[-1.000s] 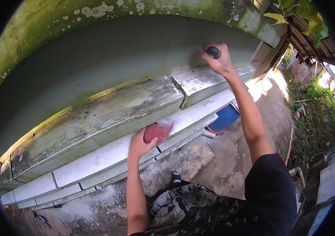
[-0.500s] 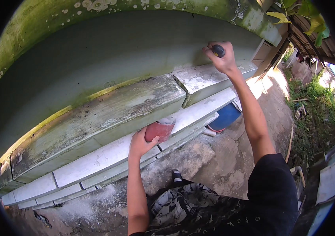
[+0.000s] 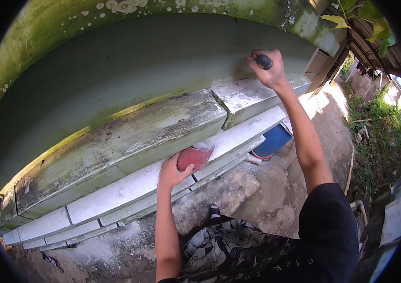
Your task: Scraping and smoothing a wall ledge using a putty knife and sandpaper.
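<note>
My left hand (image 3: 171, 173) is wrapped round a red cup-shaped container (image 3: 194, 159), its fingers on the near left side. Whitish material shows at the container's mouth. The container is held tilted in front of the stepped masonry ledge, above a white lower step (image 3: 130, 192). Up and to the right, my right hand (image 3: 273, 75) is closed in a fist on a tool with a dark rounded handle (image 3: 263, 62). The tool's working end is hidden behind the fist. This hand is close to the grey-green wall panel (image 3: 163, 59), above the weathered upper ledge (image 3: 240, 96).
A mossy curved moulding (image 3: 130, 10) overhangs the panel. Beneath the ledges at right stands a blue container (image 3: 274, 140). Rough concrete ground (image 3: 276, 188) lies below, with a pair of sandals (image 3: 52, 262) at lower left. Greenery (image 3: 375, 127) grows at right.
The scene has shifted slightly to the right in the picture. Both hands keep their holds, and neither has visibly moved much against the wall.
</note>
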`<move>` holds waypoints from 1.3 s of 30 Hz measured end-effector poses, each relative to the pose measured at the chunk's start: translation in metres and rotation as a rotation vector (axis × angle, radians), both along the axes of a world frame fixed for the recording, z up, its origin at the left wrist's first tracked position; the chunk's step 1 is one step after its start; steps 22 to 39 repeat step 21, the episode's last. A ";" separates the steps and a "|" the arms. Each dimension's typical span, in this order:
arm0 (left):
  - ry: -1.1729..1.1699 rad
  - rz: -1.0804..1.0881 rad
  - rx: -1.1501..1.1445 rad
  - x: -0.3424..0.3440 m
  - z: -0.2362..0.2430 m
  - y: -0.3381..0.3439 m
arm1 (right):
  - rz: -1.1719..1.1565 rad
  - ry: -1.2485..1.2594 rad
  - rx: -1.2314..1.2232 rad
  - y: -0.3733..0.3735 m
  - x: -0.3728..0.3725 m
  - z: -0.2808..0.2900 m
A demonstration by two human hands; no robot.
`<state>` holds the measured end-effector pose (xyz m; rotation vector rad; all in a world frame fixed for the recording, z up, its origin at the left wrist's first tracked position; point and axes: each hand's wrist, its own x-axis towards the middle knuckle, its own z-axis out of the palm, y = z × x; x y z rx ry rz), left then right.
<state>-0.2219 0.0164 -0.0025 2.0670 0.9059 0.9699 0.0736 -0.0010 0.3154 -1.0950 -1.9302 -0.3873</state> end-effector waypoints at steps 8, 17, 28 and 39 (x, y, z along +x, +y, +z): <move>0.020 -0.050 -0.045 0.000 0.001 -0.001 | -0.118 -0.020 -0.031 -0.020 0.043 -0.013; 0.064 -0.030 0.025 -0.002 -0.005 0.003 | -0.161 0.023 0.214 -0.077 0.048 -0.023; 0.040 -0.065 0.148 0.006 -0.007 0.008 | -0.222 0.252 0.366 -0.088 0.097 -0.052; 0.040 -0.065 0.148 0.006 -0.007 0.008 | -0.222 0.252 0.366 -0.088 0.097 -0.052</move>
